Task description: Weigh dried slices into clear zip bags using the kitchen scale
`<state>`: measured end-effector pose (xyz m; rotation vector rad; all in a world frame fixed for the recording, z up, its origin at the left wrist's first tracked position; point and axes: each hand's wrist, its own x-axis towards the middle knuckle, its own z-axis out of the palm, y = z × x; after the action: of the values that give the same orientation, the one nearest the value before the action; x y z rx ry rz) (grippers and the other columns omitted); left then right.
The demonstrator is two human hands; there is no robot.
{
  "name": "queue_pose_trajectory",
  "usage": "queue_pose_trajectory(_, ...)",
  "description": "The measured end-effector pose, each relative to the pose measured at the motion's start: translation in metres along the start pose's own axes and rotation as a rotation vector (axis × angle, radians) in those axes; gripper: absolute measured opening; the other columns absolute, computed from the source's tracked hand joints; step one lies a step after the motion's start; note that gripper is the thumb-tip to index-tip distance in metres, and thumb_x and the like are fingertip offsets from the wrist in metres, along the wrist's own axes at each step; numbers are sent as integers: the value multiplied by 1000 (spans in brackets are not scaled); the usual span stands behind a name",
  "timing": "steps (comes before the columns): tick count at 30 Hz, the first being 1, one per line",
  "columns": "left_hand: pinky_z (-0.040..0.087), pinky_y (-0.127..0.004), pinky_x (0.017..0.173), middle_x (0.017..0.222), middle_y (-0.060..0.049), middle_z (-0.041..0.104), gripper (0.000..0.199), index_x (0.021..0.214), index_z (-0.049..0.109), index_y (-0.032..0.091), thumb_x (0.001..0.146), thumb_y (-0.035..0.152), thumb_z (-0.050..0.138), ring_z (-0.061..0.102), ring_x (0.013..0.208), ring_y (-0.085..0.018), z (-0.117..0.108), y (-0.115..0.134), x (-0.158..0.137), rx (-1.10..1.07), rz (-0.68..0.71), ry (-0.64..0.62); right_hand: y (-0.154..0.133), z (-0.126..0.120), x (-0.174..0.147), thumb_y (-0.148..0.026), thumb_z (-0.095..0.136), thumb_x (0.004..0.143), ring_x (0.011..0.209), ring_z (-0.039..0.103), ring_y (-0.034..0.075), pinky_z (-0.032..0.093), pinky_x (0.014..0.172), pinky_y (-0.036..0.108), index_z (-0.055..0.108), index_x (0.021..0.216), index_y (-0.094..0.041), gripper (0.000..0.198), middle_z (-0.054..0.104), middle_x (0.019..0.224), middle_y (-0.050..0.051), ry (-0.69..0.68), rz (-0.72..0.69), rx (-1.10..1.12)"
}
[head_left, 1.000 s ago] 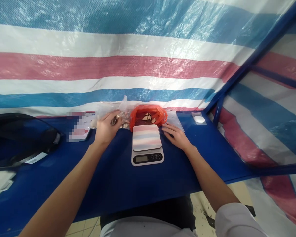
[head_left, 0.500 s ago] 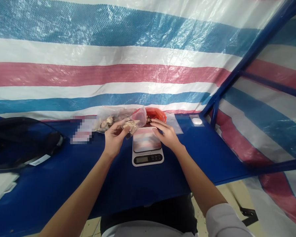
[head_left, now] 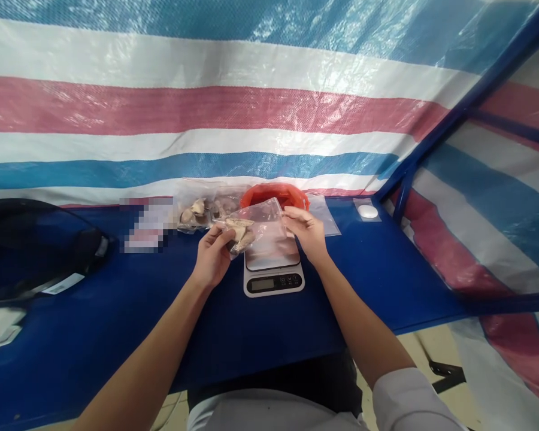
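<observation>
My left hand [head_left: 214, 254] is closed on the lower left end of a clear zip bag [head_left: 265, 224], which holds several pale, dried slices [head_left: 240, 233]. At the bag's upper right edge, my right hand [head_left: 306, 230] pinches the plastic near its mouth. The bag hangs tilted over a kitchen scale [head_left: 273, 283] with a shiny plate and a dark display strip. Just behind it lies an opened red plastic bag [head_left: 276, 193], its inside partly hidden by the clear bag.
Filled clear bags [head_left: 193, 212] with brownish pieces lie at the back left, beside a blurred-out paper [head_left: 150, 224]. Flat empty bags [head_left: 326, 215] and a small white object [head_left: 367, 211] are at the right. A black bag [head_left: 36, 251] sits far left on the blue table [head_left: 377, 275].
My right hand has moved from the red bag's side to the clear bag's edge and taken hold there. The clear bag is now stretched out between both hands. The view has shifted slightly.
</observation>
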<state>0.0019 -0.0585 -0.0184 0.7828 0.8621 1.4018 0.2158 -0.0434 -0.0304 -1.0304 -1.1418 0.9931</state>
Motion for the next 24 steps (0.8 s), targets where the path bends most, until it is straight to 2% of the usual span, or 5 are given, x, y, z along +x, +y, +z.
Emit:
queue_pose_trajectory(9, 57, -29, 68, 81, -2, 73, 37, 81, 70, 17, 58, 37, 91, 67, 73, -16, -6, 1, 2, 119, 3, -8, -15, 1, -3, -45, 88, 58, 77, 72, 18, 61, 68, 30, 78, 89, -20, 41, 77, 88, 1, 20, 216, 94)
queue_pose_trajectory(16, 57, -32, 81, 106, -8, 74, 55, 114, 69, 16, 69, 45, 82, 71, 84, -20, -28, 10, 3, 697, 330, 195, -14, 3, -3, -48, 86, 60, 80, 74, 21, 61, 67, 31, 77, 92, -19, 44, 75, 86, 2, -7, 239, 29)
queue_pose_trajectory(18, 57, -31, 78, 106, -8, 73, 48, 111, 71, 17, 74, 45, 78, 69, 79, -18, -26, 16, 0, 862, 473, 214, -17, 4, -2, -47, 84, 63, 78, 73, 20, 61, 68, 31, 77, 93, -19, 42, 75, 84, 2, -38, 209, -7)
queue_pose_trajectory(21, 56, -29, 75, 100, -7, 72, 32, 100, 74, 18, 82, 44, 70, 67, 73, -15, -12, 25, -3, 1004, 639, 80, -22, 7, 2, -45, 82, 66, 76, 71, 18, 62, 67, 31, 78, 92, -19, 37, 75, 88, 3, -113, 129, -58)
queue_pose_trajectory(24, 54, -28, 73, 89, -6, 75, 30, 96, 75, 17, 85, 43, 64, 67, 71, -16, 7, 29, -3, 1046, 613, -130, -26, 10, 7, -44, 81, 67, 76, 69, 17, 61, 62, 29, 79, 91, -20, 34, 75, 87, 3, -188, 60, -117)
